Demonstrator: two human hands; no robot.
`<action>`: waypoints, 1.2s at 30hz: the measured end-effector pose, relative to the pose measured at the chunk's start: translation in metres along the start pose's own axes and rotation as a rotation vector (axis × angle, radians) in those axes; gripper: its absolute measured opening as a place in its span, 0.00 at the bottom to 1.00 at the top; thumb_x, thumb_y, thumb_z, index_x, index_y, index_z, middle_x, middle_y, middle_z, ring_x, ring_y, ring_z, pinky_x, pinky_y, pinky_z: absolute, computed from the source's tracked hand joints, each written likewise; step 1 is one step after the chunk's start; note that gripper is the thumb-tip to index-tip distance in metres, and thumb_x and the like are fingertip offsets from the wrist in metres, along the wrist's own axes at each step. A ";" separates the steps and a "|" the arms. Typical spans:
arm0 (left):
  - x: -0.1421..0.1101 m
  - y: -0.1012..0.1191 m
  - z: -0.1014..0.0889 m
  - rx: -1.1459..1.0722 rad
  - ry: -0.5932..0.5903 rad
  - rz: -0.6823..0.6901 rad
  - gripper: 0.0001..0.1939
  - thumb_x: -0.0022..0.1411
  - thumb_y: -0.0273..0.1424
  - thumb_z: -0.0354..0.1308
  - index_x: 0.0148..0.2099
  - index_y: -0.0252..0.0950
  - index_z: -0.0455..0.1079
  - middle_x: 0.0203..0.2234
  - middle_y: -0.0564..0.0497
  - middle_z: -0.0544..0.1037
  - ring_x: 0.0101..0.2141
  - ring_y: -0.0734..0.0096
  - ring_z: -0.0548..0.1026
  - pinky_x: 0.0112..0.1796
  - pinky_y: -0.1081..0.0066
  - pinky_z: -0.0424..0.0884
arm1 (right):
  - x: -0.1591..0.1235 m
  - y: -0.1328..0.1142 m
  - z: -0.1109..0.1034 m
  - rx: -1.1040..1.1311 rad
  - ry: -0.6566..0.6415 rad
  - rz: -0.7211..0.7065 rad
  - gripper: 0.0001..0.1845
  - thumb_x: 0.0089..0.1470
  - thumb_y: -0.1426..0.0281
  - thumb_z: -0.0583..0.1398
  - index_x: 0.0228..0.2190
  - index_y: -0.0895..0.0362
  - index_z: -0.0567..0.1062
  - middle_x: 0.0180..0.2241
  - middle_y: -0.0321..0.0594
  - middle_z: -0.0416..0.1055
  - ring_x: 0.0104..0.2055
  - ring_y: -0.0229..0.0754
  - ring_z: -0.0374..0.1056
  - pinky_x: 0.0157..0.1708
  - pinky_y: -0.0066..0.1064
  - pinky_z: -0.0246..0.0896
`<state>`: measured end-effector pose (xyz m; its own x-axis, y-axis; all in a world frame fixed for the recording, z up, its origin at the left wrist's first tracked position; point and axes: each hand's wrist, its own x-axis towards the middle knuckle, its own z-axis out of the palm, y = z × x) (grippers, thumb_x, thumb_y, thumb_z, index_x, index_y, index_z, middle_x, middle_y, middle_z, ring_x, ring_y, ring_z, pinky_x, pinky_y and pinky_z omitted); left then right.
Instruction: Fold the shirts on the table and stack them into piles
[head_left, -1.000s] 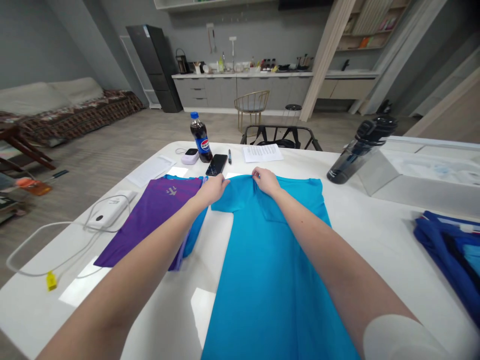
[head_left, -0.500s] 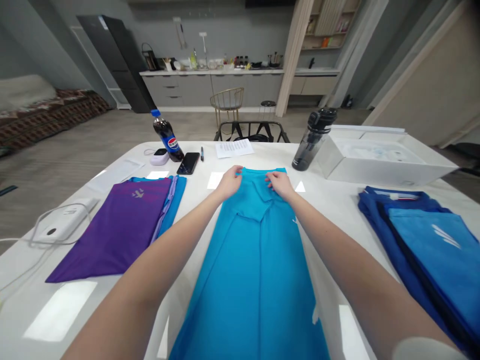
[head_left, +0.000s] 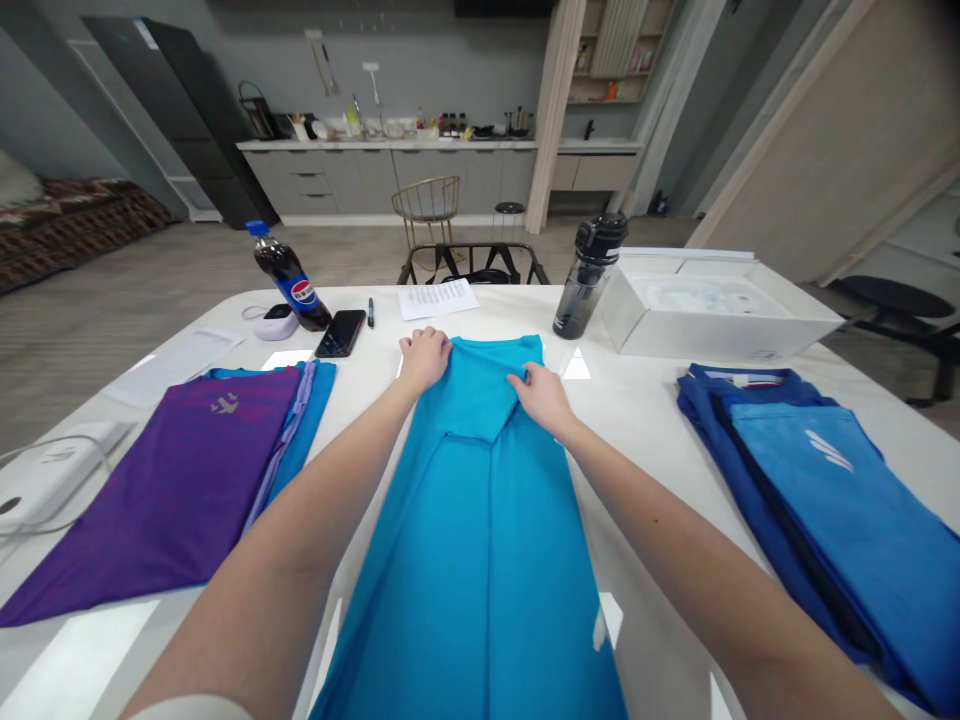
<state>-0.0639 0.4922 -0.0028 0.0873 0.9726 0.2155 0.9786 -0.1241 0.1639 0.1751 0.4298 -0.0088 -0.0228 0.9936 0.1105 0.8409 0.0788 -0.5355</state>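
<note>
A turquoise T-shirt lies lengthwise on the white table, both sides folded inward into a long strip. One sleeve lies folded back over the upper part. My left hand is closed on the shirt's far left corner, its fingertips partly hidden. Thumb and fingers of my right hand pinch the fabric near the upper right edge. Left of the shirt is a stack of folded tops with a purple T-shirt uppermost. To the right lies another stack, topped by a blue garment with white stripes.
Behind the shirt are a cola bottle, a phone, a pen, a printed sheet and a dark water bottle. An open white box stands back right. A white power strip with cable lies at left.
The shirt's right side has been folded over toward the middle, and the sleeve now lies flatter. My right hand moved to the upper right edge. The view has turned right.
</note>
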 end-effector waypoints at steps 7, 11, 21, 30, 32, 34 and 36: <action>-0.002 0.028 -0.010 -0.105 0.132 -0.133 0.18 0.74 0.36 0.44 0.59 0.39 0.67 0.60 0.38 0.68 0.59 0.49 0.65 0.55 0.50 0.61 | 0.054 0.022 -0.020 0.065 0.067 0.165 0.15 0.59 0.59 0.60 0.31 0.57 0.79 0.28 0.45 0.76 0.34 0.49 0.72 0.35 0.34 0.64; -0.033 0.043 0.001 -0.073 0.070 0.072 0.24 0.73 0.33 0.45 0.67 0.35 0.61 0.67 0.37 0.61 0.65 0.52 0.60 0.63 0.51 0.55 | 0.041 0.013 -0.009 -0.158 0.120 0.135 0.22 0.61 0.65 0.59 0.54 0.61 0.74 0.50 0.57 0.74 0.50 0.57 0.70 0.47 0.41 0.64; -0.116 0.052 0.027 -0.090 -0.131 0.214 0.30 0.75 0.42 0.38 0.73 0.38 0.57 0.71 0.43 0.56 0.70 0.51 0.53 0.68 0.49 0.48 | -0.065 -0.017 0.037 -0.308 -0.079 -0.141 0.29 0.71 0.55 0.45 0.68 0.48 0.60 0.71 0.43 0.51 0.73 0.57 0.43 0.68 0.62 0.35; -0.135 0.046 0.018 -0.148 -0.128 0.208 0.27 0.76 0.38 0.40 0.70 0.36 0.61 0.70 0.44 0.60 0.69 0.59 0.56 0.68 0.55 0.50 | -0.060 -0.011 0.043 -0.303 -0.082 -0.119 0.31 0.71 0.54 0.43 0.69 0.46 0.58 0.72 0.41 0.48 0.74 0.55 0.40 0.69 0.62 0.30; -0.159 0.041 0.011 -0.149 -0.146 0.235 0.27 0.76 0.39 0.40 0.71 0.35 0.60 0.70 0.44 0.59 0.70 0.58 0.55 0.68 0.55 0.50 | -0.059 -0.010 0.044 -0.306 -0.088 -0.116 0.31 0.71 0.53 0.43 0.70 0.46 0.57 0.72 0.41 0.48 0.74 0.55 0.40 0.69 0.61 0.31; -0.185 0.038 0.004 -0.124 -0.160 0.260 0.29 0.76 0.41 0.39 0.72 0.36 0.58 0.71 0.45 0.57 0.71 0.57 0.53 0.69 0.53 0.49 | -0.059 -0.012 0.043 -0.311 -0.079 -0.117 0.31 0.71 0.53 0.43 0.69 0.46 0.58 0.72 0.41 0.49 0.74 0.55 0.41 0.68 0.62 0.32; -0.207 0.037 -0.003 -0.079 -0.173 0.238 0.29 0.76 0.43 0.38 0.73 0.39 0.56 0.72 0.47 0.55 0.71 0.56 0.51 0.69 0.51 0.48 | -0.064 -0.018 0.041 -0.322 -0.030 -0.109 0.30 0.71 0.54 0.44 0.68 0.47 0.60 0.72 0.42 0.51 0.73 0.57 0.43 0.67 0.64 0.33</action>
<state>-0.0462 0.2856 -0.0386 0.3497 0.9324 0.0911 0.9099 -0.3612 0.2042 0.1389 0.3686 -0.0404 -0.1343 0.9830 0.1253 0.9600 0.1604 -0.2295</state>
